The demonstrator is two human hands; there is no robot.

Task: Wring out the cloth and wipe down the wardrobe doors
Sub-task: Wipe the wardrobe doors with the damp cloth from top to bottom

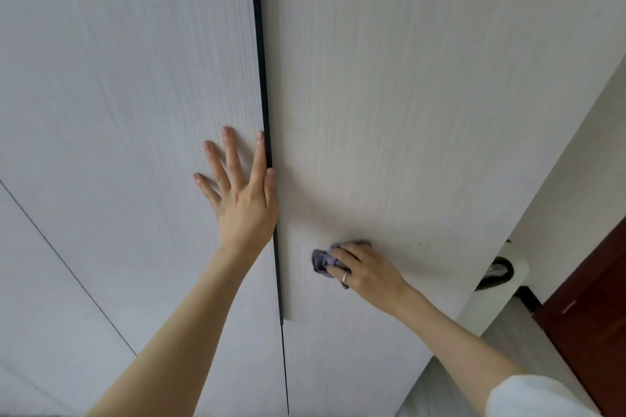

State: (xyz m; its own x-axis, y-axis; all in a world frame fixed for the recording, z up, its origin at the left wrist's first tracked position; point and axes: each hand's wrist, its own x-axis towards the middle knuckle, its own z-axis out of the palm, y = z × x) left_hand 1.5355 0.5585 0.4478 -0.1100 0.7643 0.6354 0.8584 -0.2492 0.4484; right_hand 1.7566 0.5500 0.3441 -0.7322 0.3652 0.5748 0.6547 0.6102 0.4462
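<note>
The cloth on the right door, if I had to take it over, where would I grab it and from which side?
Probably the bunched left end of the cloth, coming from the left, near the door gap. That crumpled purple wad sticks out past the fingers of the right hand; the rest lies under that hand, pressed to the right door. The left hand lies flat on the left door.

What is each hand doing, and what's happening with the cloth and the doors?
Left hand: flat, fingers spread, pressing the left door.
Right hand: gripping the cloth.
Cloth: bunched up, pressed against the right door.
Left door: shut.
Right door: slightly ajar, its edge standing proud of the left one.
Ring: on a right hand finger.
</note>
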